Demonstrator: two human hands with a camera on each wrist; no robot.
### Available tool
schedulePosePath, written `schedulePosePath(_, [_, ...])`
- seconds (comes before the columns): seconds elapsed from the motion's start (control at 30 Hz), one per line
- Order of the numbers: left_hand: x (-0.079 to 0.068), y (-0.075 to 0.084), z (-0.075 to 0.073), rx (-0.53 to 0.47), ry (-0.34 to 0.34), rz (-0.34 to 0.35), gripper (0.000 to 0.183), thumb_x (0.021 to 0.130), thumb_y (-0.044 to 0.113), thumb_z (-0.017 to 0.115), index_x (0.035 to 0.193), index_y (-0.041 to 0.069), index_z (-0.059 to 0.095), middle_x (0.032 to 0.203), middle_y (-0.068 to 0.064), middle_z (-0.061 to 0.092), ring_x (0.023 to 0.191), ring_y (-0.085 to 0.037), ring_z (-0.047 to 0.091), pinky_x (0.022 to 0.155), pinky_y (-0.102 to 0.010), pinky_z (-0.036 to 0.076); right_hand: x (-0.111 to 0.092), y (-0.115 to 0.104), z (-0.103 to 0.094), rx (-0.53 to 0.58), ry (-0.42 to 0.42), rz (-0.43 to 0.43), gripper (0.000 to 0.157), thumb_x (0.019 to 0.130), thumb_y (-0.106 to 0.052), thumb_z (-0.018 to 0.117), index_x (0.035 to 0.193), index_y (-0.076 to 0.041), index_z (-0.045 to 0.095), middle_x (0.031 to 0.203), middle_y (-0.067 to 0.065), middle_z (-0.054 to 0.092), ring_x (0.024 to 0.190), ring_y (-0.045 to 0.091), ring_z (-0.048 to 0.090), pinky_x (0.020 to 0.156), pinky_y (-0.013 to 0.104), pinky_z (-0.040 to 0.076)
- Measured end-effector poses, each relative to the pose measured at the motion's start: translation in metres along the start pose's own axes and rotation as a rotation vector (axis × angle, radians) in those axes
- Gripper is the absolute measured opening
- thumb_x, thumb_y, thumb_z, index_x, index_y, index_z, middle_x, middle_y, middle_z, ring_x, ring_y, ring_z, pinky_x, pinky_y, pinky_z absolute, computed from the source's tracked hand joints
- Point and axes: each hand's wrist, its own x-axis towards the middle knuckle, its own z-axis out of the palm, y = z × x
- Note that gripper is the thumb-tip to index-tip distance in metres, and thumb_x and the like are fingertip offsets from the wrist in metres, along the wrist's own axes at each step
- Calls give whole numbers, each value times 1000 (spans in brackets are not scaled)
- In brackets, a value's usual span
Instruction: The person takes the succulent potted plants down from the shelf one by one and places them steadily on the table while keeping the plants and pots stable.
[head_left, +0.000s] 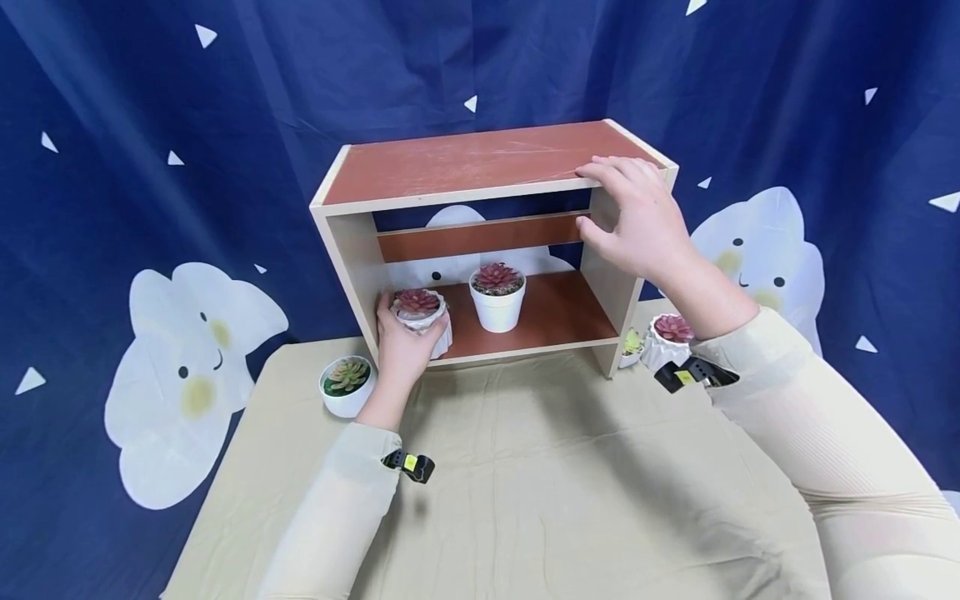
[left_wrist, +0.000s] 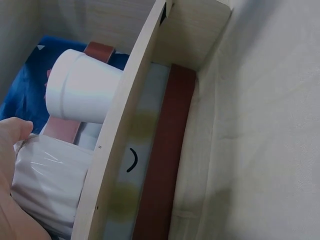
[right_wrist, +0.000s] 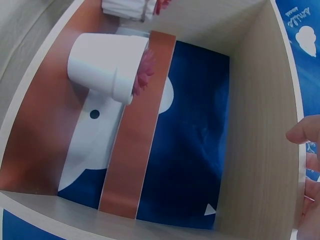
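Observation:
At the left end of the shelf unit [head_left: 480, 158], my left hand [head_left: 405, 342] grips a white ribbed pot with a red succulent [head_left: 418, 302]. The thumb is on its right side and the fingers reach round its left. In the left wrist view the ribbed pot [left_wrist: 50, 185] stands close behind the shelf's front edge. My right hand [head_left: 637, 212] is at the top board's right front edge, fingers over the top and thumb spread below. A smooth white pot with a red succulent [head_left: 498, 310] stands mid-shelf.
On the cloth-covered table [head_left: 510, 475], a round white bowl with a green succulent [head_left: 347, 400] stands left of the unit. To the right are a white faceted pot with a pink succulent [head_left: 666, 350] and a small yellow-green plant [head_left: 632, 343]. A blue curtain [head_left: 420, 67] hangs behind.

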Motion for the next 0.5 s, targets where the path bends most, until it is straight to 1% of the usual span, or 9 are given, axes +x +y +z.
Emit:
schedulePosePath(0.2, [0, -1, 1, -25, 2, -34, 105, 81, 40, 80, 155, 4, 15, 153, -25, 29, 139, -35, 37, 115, -44, 31, 0, -1, -1, 8, 2, 0, 54, 88, -22, 68, 139, -10, 57, 147, 14, 51, 139, 33, 39, 118, 43, 23])
schedulePosePath(0.37, [1, -2, 1, -62, -1, -44, 104, 81, 40, 81, 154, 2, 17, 151, -25, 32, 139, -34, 38, 116, -42, 30, 0, -1, 0, 5, 6, -4, 53, 87, -22, 68, 138, -9, 58, 146, 14, 51, 139, 34, 40, 118, 43, 23])
schedulePosePath(0.5, [3, -1, 1, -71, -10, -51, 104, 80, 38, 82, 153, 0, 18, 150, -25, 33, 139, -34, 38, 116, -42, 30, 0, 0, 0, 7, 10, -7, 53, 87, -22, 69, 137, -9, 58, 146, 14, 52, 138, 34, 40, 118, 43, 23])
